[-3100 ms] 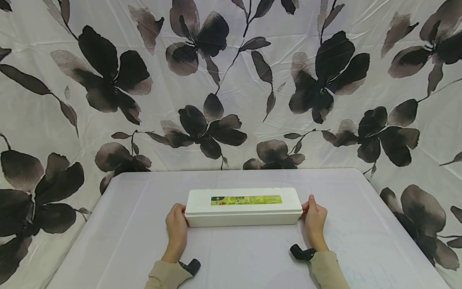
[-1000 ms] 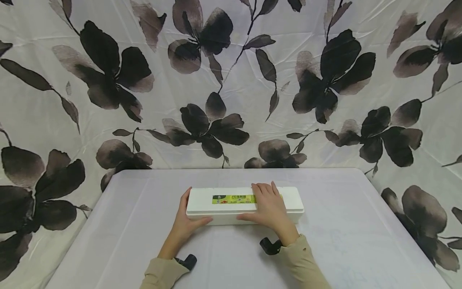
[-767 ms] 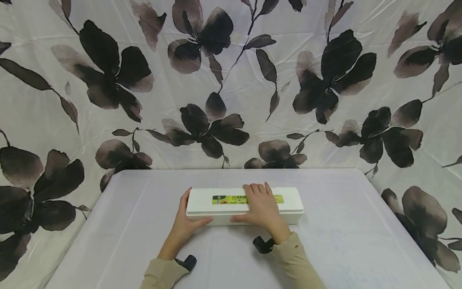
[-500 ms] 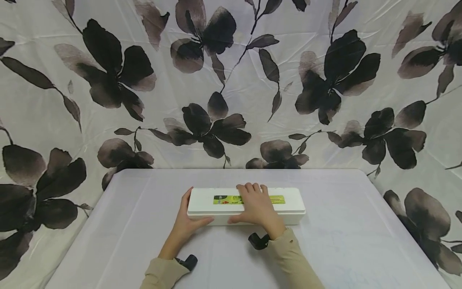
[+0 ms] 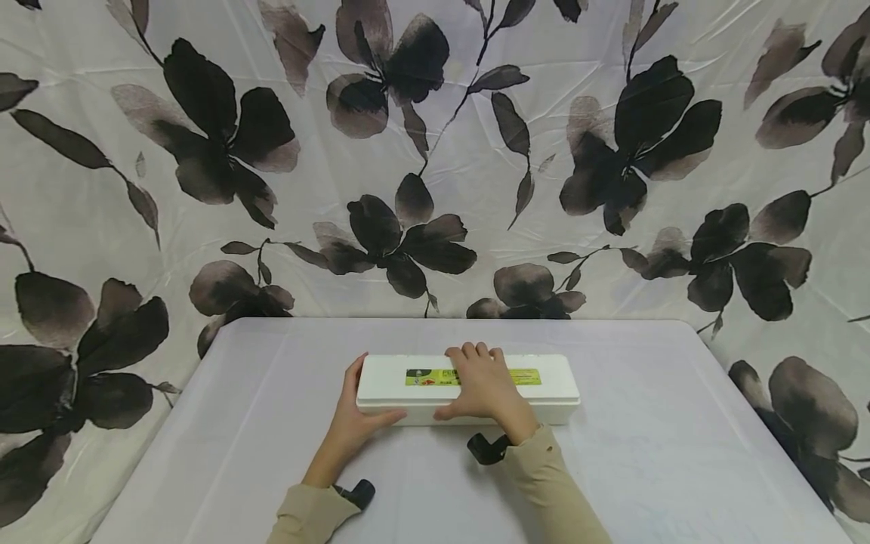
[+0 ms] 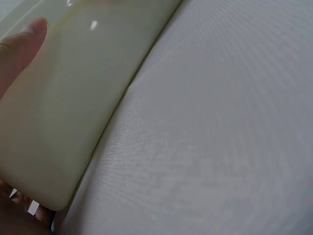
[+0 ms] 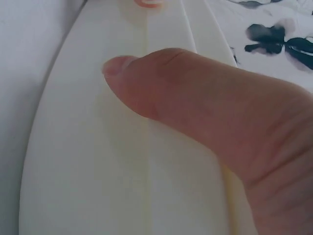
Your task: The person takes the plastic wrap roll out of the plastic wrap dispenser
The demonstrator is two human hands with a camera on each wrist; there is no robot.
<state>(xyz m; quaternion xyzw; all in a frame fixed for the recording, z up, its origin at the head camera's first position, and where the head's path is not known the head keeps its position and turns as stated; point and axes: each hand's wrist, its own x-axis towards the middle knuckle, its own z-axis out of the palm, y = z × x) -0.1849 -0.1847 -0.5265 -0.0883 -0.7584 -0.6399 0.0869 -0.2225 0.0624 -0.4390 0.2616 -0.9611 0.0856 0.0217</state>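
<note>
A long white cling film box (image 5: 387, 389) with a lid and a yellow-green label (image 5: 421, 377) lies on the table in the head view. My left hand (image 5: 350, 423) holds its left end, thumb along the front wall and fingers round the end. Across the top reaches my right hand (image 5: 485, 385), covering the middle of the label. Its thumb (image 7: 146, 83) presses the front wall in the right wrist view, while the fingers extend to the lid's back edge. The left wrist view shows the box's smooth front wall (image 6: 83, 98) under the left thumb (image 6: 24, 46). Both hands touch the box.
The table (image 5: 680, 453) has a white cover. A white curtain (image 5: 503, 227) with dark flowers hangs behind its far edge. A black wrist camera sits on each arm, the left one (image 5: 360, 493) and the right one (image 5: 485, 449), by beige sleeves.
The right hand has left the box's right end and moved left over the lid. The left thumb has come round to the front wall. The box has stayed in about the same place.
</note>
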